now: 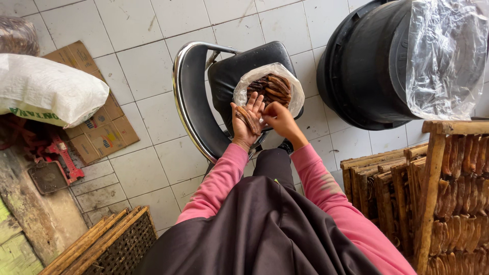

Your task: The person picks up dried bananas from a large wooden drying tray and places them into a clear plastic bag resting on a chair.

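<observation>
Left hand [246, 121]: palm open, brown dried strips [248, 119] resting on it. Right hand [275, 114]: fingers pinched together beside clear plastic bag [244, 84] on black chair [189, 86].

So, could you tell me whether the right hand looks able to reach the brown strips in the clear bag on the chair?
Probably yes: the right hand is at the open mouth of the bag, with nothing covering the brown strips.

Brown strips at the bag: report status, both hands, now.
Left hand open, palm up, brown strips stacked on it. Right hand pinched beside them at the clear bag on the black chair. Nothing blocking.
</observation>
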